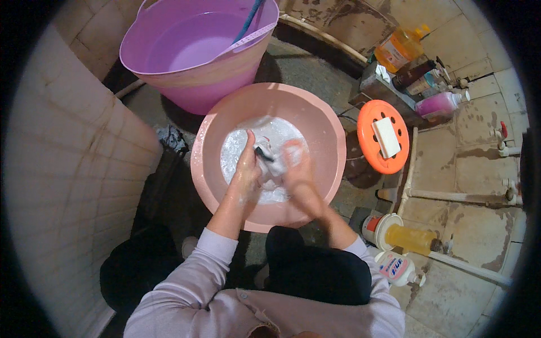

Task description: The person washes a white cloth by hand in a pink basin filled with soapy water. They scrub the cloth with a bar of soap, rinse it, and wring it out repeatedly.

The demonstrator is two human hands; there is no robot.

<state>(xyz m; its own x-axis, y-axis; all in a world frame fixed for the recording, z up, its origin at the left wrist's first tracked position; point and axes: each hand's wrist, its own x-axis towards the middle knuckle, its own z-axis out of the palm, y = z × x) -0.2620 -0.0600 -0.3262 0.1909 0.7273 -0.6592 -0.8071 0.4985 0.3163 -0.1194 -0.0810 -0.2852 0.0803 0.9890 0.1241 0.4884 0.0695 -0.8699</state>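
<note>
A pink plastic basin (325, 139) stands on the floor between my knees, with foamy water (232, 152) in its bottom. Over the water, my left hand (248, 167) grips a wet white cloth (274, 165) that has a black patch. Its thumb points up and away from me, and the other fingers are mostly hidden. My right hand (299, 169) is on the cloth's right side, blurred by motion, with white fabric showing among its fingers. Both forearms reach in over the basin's near rim.
Beyond the basin stands a large purple tub (198, 93) of water with a blue hose (249, 21). A white bar of soap (386, 137) lies on an orange stool (367, 148) at right. Several bottles, including a pink one (435, 105), line the tiled wall. A white pump bottle (395, 267) is nearer me.
</note>
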